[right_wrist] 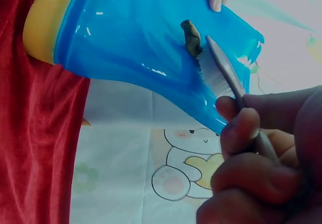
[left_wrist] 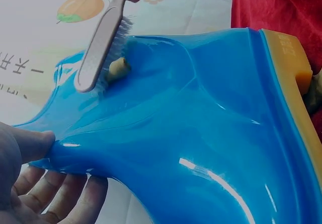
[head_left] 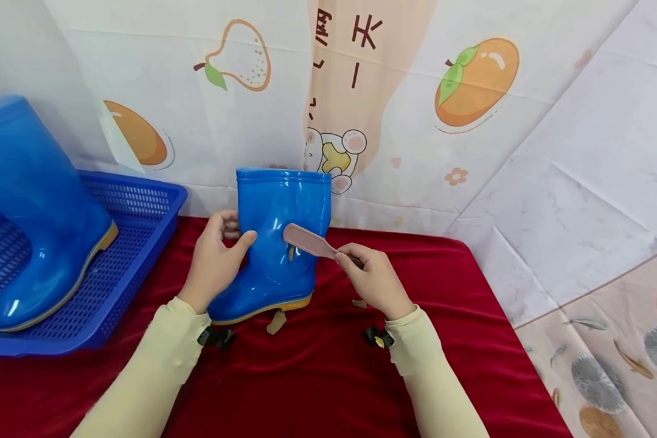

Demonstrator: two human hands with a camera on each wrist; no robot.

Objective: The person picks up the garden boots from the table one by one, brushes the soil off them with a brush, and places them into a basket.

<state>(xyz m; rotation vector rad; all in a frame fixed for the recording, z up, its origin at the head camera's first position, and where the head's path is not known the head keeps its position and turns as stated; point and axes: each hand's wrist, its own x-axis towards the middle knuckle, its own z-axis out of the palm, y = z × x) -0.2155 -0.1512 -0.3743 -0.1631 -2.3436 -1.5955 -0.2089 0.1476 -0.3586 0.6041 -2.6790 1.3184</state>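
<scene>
A shiny blue rain boot (head_left: 285, 207) with a yellow sole stands on the red cloth, its toe pointing left. My left hand (head_left: 215, 258) grips the front of its shaft, thumb on the near side and fingers behind. In my right hand (head_left: 373, 277) is the handle of a pinkish brush (head_left: 309, 240). The white bristles (right_wrist: 214, 75) touch the shaft of the boot. Right beside them a small brown scrap (left_wrist: 118, 69), like a bit of dry leaf, clings to the boot.
At the left a blue plastic basket (head_left: 142, 234) holds a second blue boot (head_left: 44, 219). Brown scraps lie on the red cloth (head_left: 317, 377), one by the sole (head_left: 276, 322) and one below my right hand (head_left: 359, 303). A printed white curtain (head_left: 405, 201) hangs behind.
</scene>
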